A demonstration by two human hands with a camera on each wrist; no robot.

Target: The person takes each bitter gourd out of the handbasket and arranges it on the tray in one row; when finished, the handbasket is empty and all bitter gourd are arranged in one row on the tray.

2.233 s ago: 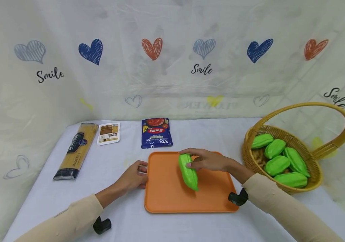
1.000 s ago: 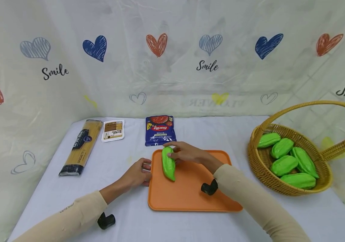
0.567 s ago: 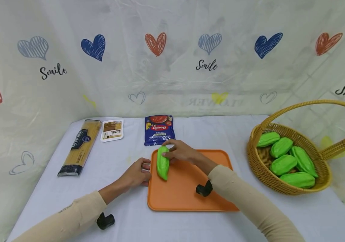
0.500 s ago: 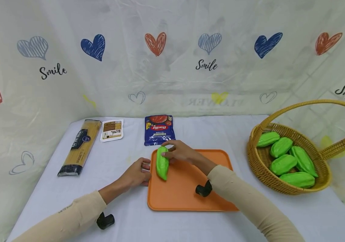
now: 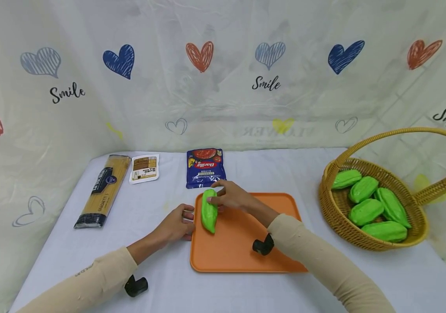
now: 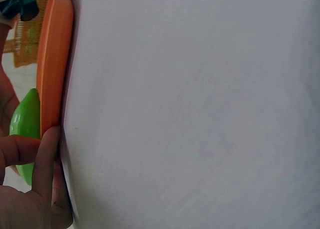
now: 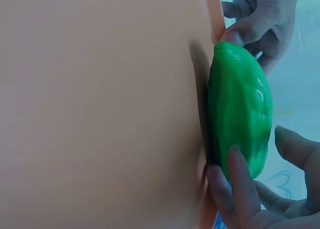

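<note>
A glossy green ridged star fruit lies lengthwise along the left side of an orange tray. My right hand is at its far end; in the right wrist view one digit stands slightly off its surface while other fingertips touch its side. Against the tray's left edge rest the relaxed fingers of my left hand. From the left wrist view, those fingers lie along the outer wall, and the star fruit shows just past the rim.
A wicker basket with several more star fruits stands on the right. Behind the tray lies a blue sauce pouch. Back left are a spaghetti pack and a white-and-brown packet. A printed sheet hangs behind the table.
My right hand has carried the star fruit left from above the tray's middle to its left side, and its hold has loosened. My left hand has stayed at the tray's edge.
</note>
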